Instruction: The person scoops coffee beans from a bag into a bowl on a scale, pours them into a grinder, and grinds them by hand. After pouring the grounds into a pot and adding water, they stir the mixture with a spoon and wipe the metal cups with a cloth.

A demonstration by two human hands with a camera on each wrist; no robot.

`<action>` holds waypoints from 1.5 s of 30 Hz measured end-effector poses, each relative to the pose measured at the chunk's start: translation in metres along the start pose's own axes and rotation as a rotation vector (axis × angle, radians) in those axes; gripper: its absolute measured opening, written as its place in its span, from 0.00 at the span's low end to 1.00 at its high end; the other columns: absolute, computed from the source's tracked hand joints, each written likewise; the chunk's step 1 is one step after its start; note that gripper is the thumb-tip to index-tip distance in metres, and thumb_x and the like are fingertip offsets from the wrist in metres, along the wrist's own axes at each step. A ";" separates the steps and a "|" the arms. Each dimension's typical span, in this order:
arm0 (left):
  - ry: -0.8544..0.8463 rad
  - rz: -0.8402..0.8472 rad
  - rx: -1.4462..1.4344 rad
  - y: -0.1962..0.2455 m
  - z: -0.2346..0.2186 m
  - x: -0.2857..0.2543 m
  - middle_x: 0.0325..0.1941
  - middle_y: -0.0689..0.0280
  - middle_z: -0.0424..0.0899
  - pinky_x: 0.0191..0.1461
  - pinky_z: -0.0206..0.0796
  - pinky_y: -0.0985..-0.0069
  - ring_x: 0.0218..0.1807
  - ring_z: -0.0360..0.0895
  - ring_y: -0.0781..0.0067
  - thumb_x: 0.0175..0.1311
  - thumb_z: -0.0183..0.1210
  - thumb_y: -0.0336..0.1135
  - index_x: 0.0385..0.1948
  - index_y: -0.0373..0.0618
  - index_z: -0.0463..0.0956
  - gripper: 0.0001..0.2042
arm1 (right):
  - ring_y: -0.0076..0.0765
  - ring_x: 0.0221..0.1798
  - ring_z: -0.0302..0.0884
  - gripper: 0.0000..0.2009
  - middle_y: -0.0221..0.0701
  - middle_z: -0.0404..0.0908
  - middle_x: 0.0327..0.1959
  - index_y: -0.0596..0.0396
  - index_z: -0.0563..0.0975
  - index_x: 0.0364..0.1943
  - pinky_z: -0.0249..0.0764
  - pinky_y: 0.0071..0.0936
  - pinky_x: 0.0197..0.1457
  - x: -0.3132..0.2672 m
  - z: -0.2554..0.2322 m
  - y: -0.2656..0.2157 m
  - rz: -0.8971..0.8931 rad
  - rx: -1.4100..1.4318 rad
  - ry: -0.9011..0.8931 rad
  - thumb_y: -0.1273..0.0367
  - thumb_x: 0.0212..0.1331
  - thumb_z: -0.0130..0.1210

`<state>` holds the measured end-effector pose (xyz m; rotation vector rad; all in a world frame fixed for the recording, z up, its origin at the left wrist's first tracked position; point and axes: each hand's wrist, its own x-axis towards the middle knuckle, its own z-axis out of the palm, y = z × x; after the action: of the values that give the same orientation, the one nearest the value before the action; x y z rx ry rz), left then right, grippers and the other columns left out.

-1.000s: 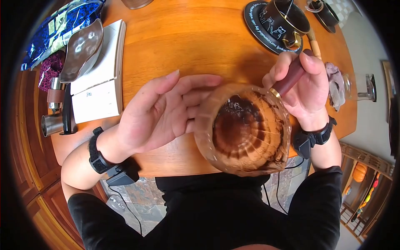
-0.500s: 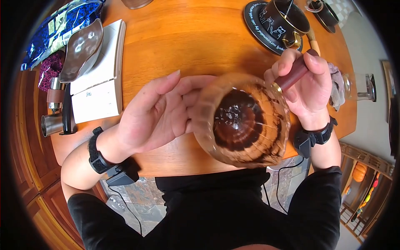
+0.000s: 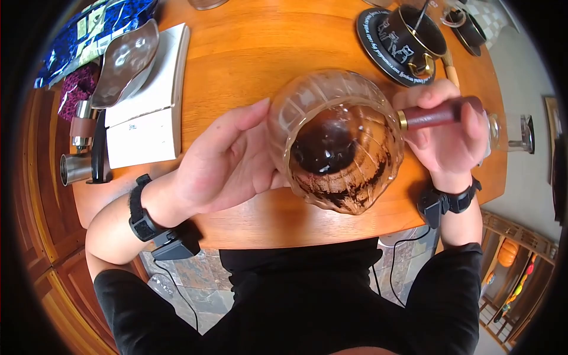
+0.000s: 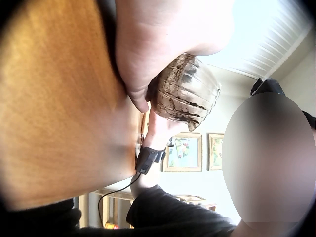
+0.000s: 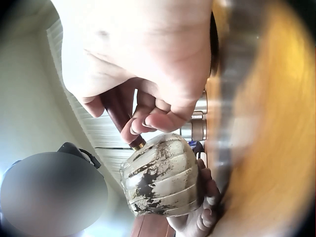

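A ribbed glass pot (image 3: 340, 148) with dark liquid and brown residue on its wall is held tilted above the table, mouth toward the person. My right hand (image 3: 447, 139) grips its dark red handle (image 3: 435, 116), fingers and thumb curled round it. On the pot's left side my left hand (image 3: 228, 157) is spread, relaxed, thumb up, its fingers partly hidden behind the glass. In the left wrist view the pot (image 4: 182, 94) shows beside the left hand (image 4: 163, 39). The right wrist view shows residue streaks on the pot (image 5: 163, 177) below the right hand (image 5: 143, 59).
A black cup (image 3: 414, 32) stands on a saucer (image 3: 368, 36) at the back right. On the left lie a white book (image 3: 145, 139), a brown dish (image 3: 125, 64), a blue bag (image 3: 65, 50) and metal cylinders (image 3: 77, 168). A glass vessel (image 3: 520, 135) is at far right.
The pot has risen toward the back of the table and turned, its handle now nearly level. The dark liquid has shifted inside. The right hand has turned with the handle; the left stays beside the glass.
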<state>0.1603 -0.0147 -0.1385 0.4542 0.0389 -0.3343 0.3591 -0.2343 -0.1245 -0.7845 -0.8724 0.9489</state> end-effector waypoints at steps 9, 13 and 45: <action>-0.019 0.004 0.031 0.002 -0.003 0.002 0.71 0.59 0.62 0.70 0.60 0.57 0.71 0.63 0.62 0.77 0.29 0.51 0.71 0.44 0.49 0.28 | 0.25 0.28 0.69 0.33 0.36 0.76 0.27 0.67 0.71 0.54 0.63 0.23 0.34 -0.002 0.008 -0.005 -0.040 -0.106 0.012 0.45 0.68 0.42; 0.009 0.041 -0.040 0.000 -0.005 0.002 0.71 0.60 0.63 0.70 0.61 0.56 0.70 0.63 0.61 0.77 0.29 0.52 0.71 0.47 0.50 0.28 | 0.25 0.29 0.70 0.28 0.37 0.77 0.28 0.67 0.70 0.55 0.63 0.23 0.35 -0.003 0.010 -0.006 0.084 0.028 0.120 0.51 0.68 0.44; 0.031 0.088 0.122 -0.001 0.000 0.001 0.70 0.60 0.64 0.71 0.58 0.59 0.70 0.63 0.65 0.76 0.34 0.55 0.71 0.43 0.50 0.30 | 0.27 0.28 0.66 0.18 0.33 0.73 0.26 0.59 0.72 0.46 0.62 0.24 0.31 0.007 0.000 0.002 0.106 0.223 0.061 0.58 0.63 0.52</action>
<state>0.1613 -0.0159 -0.1391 0.5800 0.0290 -0.2444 0.3601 -0.2270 -0.1244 -0.6687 -0.6639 1.0897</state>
